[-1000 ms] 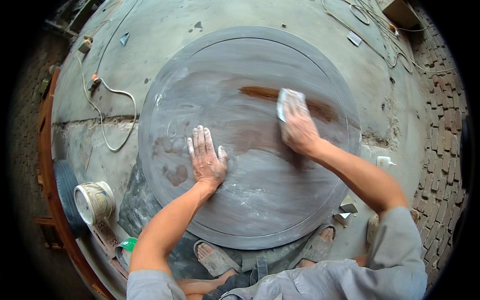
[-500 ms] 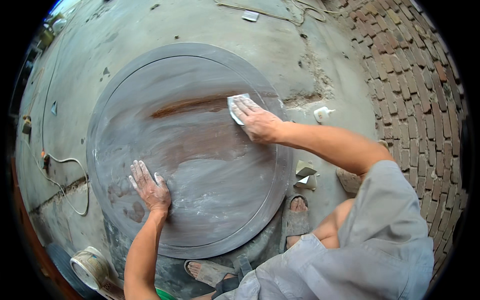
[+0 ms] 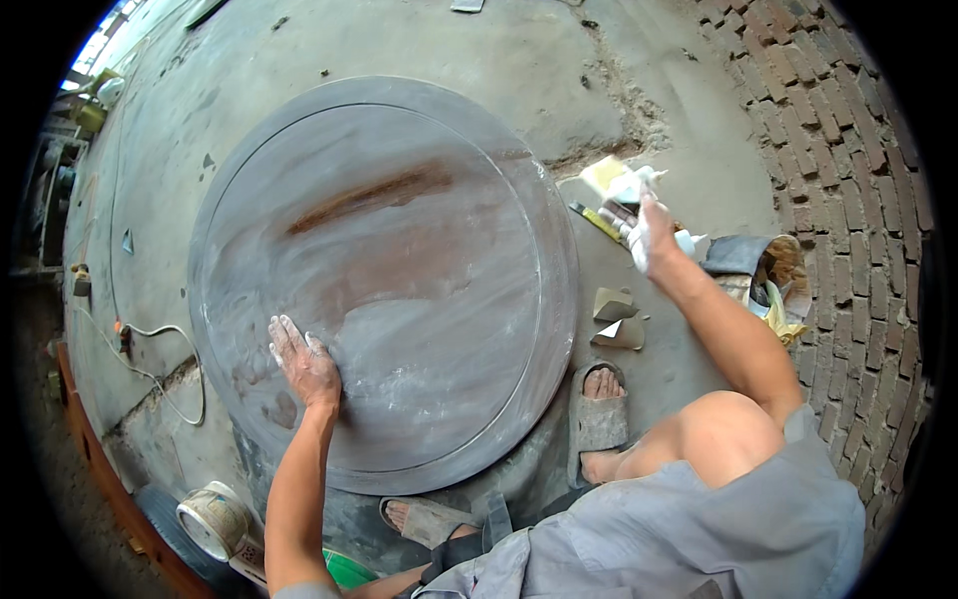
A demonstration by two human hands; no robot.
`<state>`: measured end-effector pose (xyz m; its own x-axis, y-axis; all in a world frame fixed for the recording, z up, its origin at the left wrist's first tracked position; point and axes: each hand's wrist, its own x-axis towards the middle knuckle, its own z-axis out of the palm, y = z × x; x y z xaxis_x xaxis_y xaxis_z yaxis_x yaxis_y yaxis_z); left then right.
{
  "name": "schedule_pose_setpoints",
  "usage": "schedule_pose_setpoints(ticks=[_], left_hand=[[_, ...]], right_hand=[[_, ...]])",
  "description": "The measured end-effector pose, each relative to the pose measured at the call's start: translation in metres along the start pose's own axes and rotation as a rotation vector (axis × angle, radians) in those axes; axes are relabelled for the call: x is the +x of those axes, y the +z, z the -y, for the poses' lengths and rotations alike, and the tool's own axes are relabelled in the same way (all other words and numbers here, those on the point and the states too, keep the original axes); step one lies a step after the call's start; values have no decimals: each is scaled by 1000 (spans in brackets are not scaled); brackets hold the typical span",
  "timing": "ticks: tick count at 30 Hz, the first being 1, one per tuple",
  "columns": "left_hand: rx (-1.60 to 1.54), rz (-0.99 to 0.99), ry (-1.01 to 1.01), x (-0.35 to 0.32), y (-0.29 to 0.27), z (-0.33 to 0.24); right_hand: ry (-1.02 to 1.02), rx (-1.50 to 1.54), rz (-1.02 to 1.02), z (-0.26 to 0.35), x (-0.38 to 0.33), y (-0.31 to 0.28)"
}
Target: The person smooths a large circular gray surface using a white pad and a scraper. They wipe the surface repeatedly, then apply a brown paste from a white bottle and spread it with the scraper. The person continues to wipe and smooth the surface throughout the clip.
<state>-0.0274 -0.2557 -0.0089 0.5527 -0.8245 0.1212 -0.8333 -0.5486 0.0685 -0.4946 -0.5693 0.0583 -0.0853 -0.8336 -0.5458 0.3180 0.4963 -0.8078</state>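
Observation:
My left hand lies flat, fingers stretched out and dusted white, on the lower left of a large round grey board. A brown patch streaks the board's upper part. Off its right edge, my right hand, whitened and smeared by motion, is over a cluster of small things. A pale yellowish-white piece and a white nozzle bottle lie just beyond its fingers. A dark and yellow strip-shaped thing is beside them. Whether the fingers hold anything, I cannot tell.
Folded paper pieces lie right of the board. Another white bottle and an open bag are near my right forearm. A bucket stands lower left, a cable at left. Bricks pave the right side.
My right hand has left the board, where it pressed a folded white sheet, and moved right over the floor. A pale piece now shows beyond its fingers. My left hand stays on the board.

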Motion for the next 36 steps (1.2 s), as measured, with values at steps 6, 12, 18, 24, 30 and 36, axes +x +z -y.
schedule_pose_setpoints(ticks=[6, 12, 18, 24, 30, 36], left_hand=[[-2, -32, 23, -7, 8, 5], [9, -25, 25, -1, 4, -3], [-59, 26, -116, 3, 12, -33], [-470, 99, 567, -22, -10, -264], [-461, 100, 527, -1, -5, -203], [35, 61, -473, 4, 0, 89]], right_hand=[[-687, -1773, 421, -29, -5, -42], [-697, -1928, 261, -42, 20, -56], [-570, -1833, 388, -51, 45, -46], [-709, -1467, 53, -22, 25, -28], [-635, -1008, 300, 5, -37, 8], [-571, -842, 513, -9, -40, 2]])
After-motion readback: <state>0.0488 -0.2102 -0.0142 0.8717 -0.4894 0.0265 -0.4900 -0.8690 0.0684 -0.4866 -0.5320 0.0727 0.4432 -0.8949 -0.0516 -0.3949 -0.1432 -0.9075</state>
